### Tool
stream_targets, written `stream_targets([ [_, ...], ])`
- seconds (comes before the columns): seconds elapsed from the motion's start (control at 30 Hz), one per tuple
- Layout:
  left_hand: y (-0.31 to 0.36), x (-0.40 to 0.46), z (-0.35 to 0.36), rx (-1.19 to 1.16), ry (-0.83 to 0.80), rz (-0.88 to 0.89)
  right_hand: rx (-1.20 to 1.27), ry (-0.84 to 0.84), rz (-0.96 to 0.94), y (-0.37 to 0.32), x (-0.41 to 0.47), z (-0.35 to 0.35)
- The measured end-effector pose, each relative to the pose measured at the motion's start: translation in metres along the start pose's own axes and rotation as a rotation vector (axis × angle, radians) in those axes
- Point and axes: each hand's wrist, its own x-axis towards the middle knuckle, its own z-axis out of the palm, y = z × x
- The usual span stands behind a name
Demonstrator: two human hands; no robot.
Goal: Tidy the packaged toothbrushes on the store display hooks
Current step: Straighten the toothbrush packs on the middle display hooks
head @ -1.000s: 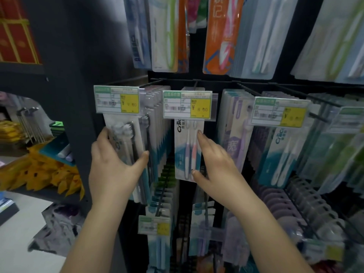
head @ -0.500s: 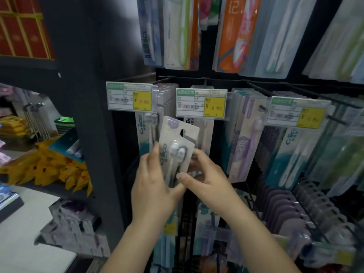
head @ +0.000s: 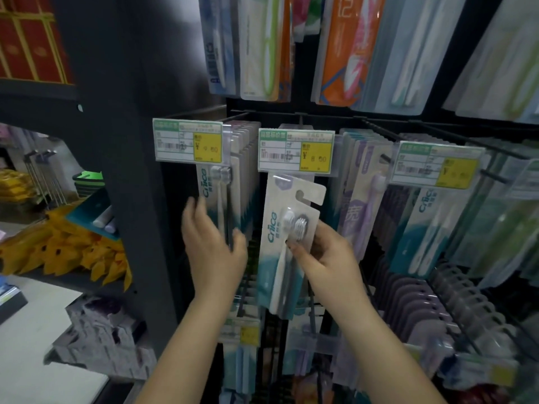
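Note:
My right hand [head: 323, 258] pinches a white and teal twin toothbrush pack [head: 287, 228] off its hook, held upright below the middle price tag [head: 296, 150]. Its hang hole is free at the top right. My left hand [head: 214, 249] grips the front pack of the leftmost row [head: 224, 205], thumb on its right edge, fingers on its left. That row hangs on a hook behind the left price tag [head: 188, 144]. Purple packs [head: 361, 199] hang to the right of the held pack.
A dark shelf post [head: 140, 170] stands left of the display. More rows of packs hang above [head: 262, 45] and to the right [head: 431, 228]. Lower hooks carry purple packs [head: 414, 304]. Yellow goods [head: 67, 252] lie on a shelf at the left.
The loose pack passed from my left hand to my right hand and moved right under the middle tag. My left hand went back to the leftmost row.

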Motion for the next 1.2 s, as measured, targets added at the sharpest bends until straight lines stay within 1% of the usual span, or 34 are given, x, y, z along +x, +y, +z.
stream_targets([
  [0.1,-0.01,0.022,0.011,0.01,-0.053,-0.146,-0.087,-0.01,-0.011,0.002,0.0,-0.003],
  [0.2,-0.013,0.032,0.017,-0.008,-0.056,-0.194,-0.136,-0.01,-0.024,0.004,0.0,-0.007],
  [0.47,-0.014,0.029,0.017,-0.063,-0.003,-0.173,-0.204,-0.064,-0.031,0.011,-0.002,-0.01],
  [0.67,-0.014,0.022,-0.001,-0.101,0.033,-0.137,-0.28,-0.067,-0.086,0.013,-0.001,-0.011],
  [0.83,-0.009,0.016,-0.018,-0.119,0.037,-0.12,-0.351,-0.068,-0.086,0.015,0.001,-0.011],
  [1.1,-0.004,0.001,-0.035,-0.079,-0.004,-0.102,-0.36,-0.098,-0.089,0.012,0.002,-0.01],
  [1.2,-0.005,-0.006,-0.039,-0.044,-0.036,-0.069,-0.363,-0.094,-0.093,0.01,0.001,-0.009],
])
